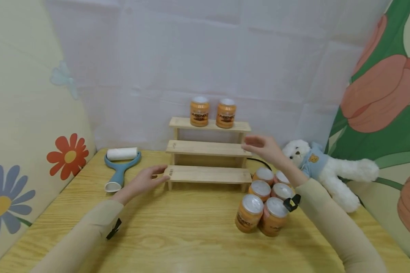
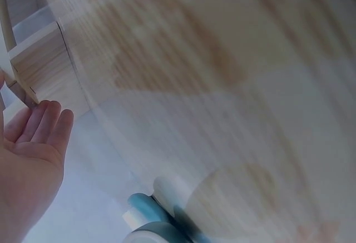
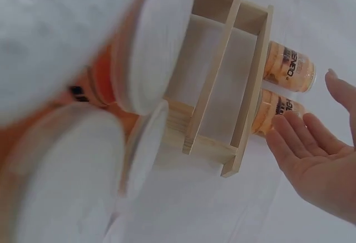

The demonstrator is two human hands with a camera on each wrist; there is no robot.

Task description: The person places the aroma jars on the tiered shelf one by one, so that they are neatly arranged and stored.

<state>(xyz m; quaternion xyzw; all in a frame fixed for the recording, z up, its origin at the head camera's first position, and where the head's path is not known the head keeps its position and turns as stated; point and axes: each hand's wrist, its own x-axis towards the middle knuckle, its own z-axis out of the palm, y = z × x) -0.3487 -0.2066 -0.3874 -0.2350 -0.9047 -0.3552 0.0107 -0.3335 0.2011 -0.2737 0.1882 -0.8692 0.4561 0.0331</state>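
Note:
A three-tier wooden shelf [image 1: 208, 174] stands at the back of the table, with two orange cans, one on the left [image 1: 199, 112] and one on the right [image 1: 226, 113], on its top tier. My left hand [image 1: 143, 184] is at the left end of the lowest board, its fingertips right at the board's end in the left wrist view. Beside the right end of the middle board is my right hand [image 1: 264, 149], fingers extended and nothing held. Below that forearm, several orange cans [image 1: 248, 214] with pale lids stand grouped on the table.
A blue-handled lint roller [image 1: 117, 172] with a white roll lies on the left. A white plush toy [image 1: 331, 172] in a blue shirt lies on the right, behind my right forearm. White cloth [image 1: 157, 68] hangs behind the shelf. A dark cable [image 1: 259, 162] runs behind the cans.

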